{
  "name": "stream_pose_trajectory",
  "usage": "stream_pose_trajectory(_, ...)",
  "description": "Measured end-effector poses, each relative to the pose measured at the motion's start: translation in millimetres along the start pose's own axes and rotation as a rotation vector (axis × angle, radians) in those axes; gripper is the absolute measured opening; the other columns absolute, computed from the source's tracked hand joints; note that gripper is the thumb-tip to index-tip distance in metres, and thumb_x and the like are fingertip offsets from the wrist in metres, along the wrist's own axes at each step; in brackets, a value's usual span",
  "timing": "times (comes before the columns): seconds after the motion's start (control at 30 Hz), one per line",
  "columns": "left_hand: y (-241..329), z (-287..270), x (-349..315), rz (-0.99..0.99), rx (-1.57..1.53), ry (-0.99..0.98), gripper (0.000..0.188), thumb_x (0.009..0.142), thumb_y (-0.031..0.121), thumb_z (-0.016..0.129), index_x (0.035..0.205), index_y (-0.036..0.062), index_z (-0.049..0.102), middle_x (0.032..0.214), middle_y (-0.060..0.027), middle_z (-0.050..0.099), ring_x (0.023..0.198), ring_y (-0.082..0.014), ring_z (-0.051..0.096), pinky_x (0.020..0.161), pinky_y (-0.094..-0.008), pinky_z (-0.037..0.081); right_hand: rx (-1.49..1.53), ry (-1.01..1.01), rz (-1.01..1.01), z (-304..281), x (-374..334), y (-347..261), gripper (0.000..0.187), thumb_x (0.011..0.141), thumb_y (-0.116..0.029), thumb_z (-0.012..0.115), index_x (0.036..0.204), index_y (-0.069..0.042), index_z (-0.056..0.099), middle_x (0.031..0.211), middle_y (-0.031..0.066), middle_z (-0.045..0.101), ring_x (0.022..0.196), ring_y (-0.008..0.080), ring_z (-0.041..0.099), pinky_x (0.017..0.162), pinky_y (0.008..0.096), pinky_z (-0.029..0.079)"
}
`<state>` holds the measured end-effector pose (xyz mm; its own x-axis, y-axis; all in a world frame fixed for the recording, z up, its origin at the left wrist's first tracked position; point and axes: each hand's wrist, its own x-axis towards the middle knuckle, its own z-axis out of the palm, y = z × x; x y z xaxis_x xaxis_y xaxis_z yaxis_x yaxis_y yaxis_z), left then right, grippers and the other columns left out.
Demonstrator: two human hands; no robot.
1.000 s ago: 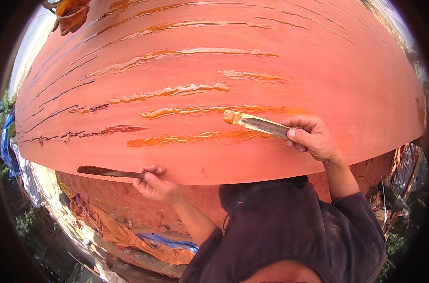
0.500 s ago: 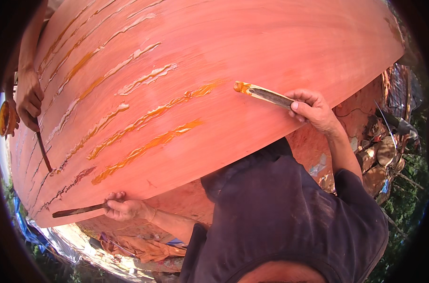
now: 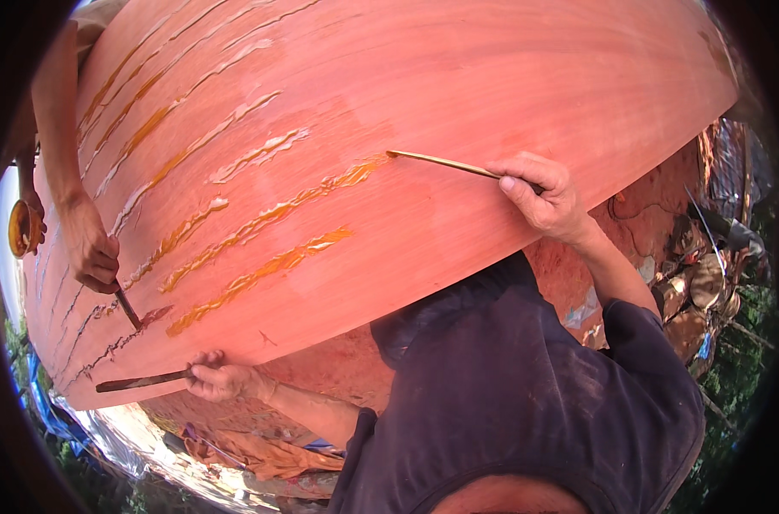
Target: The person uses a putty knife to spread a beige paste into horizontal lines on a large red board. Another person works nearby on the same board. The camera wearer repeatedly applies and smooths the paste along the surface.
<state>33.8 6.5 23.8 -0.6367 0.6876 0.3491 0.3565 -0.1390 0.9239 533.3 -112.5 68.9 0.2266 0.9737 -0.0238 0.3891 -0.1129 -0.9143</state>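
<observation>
A large curved reddish wooden surface [image 3: 509,94], like a boat hull, carries several lines of orange and whitish paste. My right hand [image 3: 551,197] pinches a split bamboo stick [image 3: 445,162] by one end. The stick's far tip touches the upper right end of one orange paste line [image 3: 278,210], and it is seen nearly edge-on. At the lower left, my left hand [image 3: 220,379] is closed on a thin dark flat stick [image 3: 141,381] that points left along the surface's near edge. A shorter orange line [image 3: 257,281] lies between my hands.
At the left, a co-worker's hand [image 3: 89,244] works a dark stick [image 3: 129,308] against a dark seam; their other hand holds a small round cup [image 3: 23,227]. Cut logs [image 3: 705,283] lie at the right. Orange cloth [image 3: 274,454] and blue sheeting [image 3: 51,411] are below.
My right hand has moved slightly left, and the bamboo stick has turned edge-on with its tip now at the paste. The co-worker's stick has shifted right and down. My left hand is almost still.
</observation>
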Motion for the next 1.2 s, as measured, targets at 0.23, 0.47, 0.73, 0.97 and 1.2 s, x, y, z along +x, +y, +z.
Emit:
stream_pose_trajectory(0.23, -0.1, 0.8, -4.2, -0.019, -0.103, 0.028, 0.016, 0.103, 0.014, 0.050, 0.111, 0.0012, 0.054, 0.083, -0.0061, 0.061, 0.061, -0.0085, 0.050, 0.054, -0.0208, 0.046, -0.238, -0.004, -0.183, 15.6, 9.2, -10.1, 0.023, 0.091, 0.006, 0.063, 0.113, 0.003, 0.070, 0.087, 0.0113, 0.062, 0.074, 0.0201, 0.057, 0.066, 0.0302, 0.045)
stream_pose_trajectory(0.47, 2.2, 2.3, -4.6, -0.018, -0.133, 0.050, 0.014, 0.103, 0.012, 0.048, 0.112, 0.0018, 0.052, 0.085, -0.0057, 0.059, 0.062, -0.0085, 0.051, 0.055, -0.0219, 0.048, -0.478, -0.066, -0.320, 19.4, 3.9, -10.5, 0.035, 0.087, 0.011, 0.065, 0.120, -0.001, 0.070, 0.091, 0.0126, 0.058, 0.079, 0.0239, 0.055, 0.068, 0.0315, 0.046)
stream_pose_trajectory(0.73, -2.2, -1.9, -3.8, -0.039, -0.122, 0.054, 0.016, 0.103, 0.013, 0.048, 0.112, 0.0008, 0.052, 0.084, -0.0072, 0.060, 0.061, -0.0099, 0.051, 0.054, -0.0220, 0.047, -0.536, -0.034, -0.231, 3.1, -5.9, -31.3, 0.035, 0.084, 0.012, 0.067, 0.116, -0.002, 0.072, 0.086, 0.0113, 0.058, 0.071, 0.0210, 0.054, 0.061, 0.0301, 0.044)
stream_pose_trajectory(0.97, -6.6, -3.9, 2.0, 0.000, -0.079, 0.010, 0.022, 0.103, 0.016, 0.049, 0.118, 0.0002, 0.054, 0.085, -0.0085, 0.061, 0.061, -0.0130, 0.052, 0.054, -0.0236, 0.046, -0.532, 0.070, -0.251, 20.5, -9.0, -17.5, 0.034, 0.080, 0.006, 0.070, 0.111, -0.008, 0.074, 0.082, 0.0102, 0.058, 0.068, 0.0236, 0.057, 0.055, 0.0327, 0.044)
stream_pose_trajectory(1.2, -15.2, -11.3, 4.6, -0.014, -0.088, 0.016, 0.024, 0.102, 0.017, 0.050, 0.118, -0.0002, 0.055, 0.087, -0.0087, 0.061, 0.063, -0.0143, 0.053, 0.056, -0.0252, 0.047, -0.621, 0.105, -0.284, 3.1, -21.8, -23.2, 0.035, 0.076, 0.004, 0.071, 0.108, -0.009, 0.074, 0.078, 0.0103, 0.057, 0.064, 0.0250, 0.056, 0.052, 0.0344, 0.044)
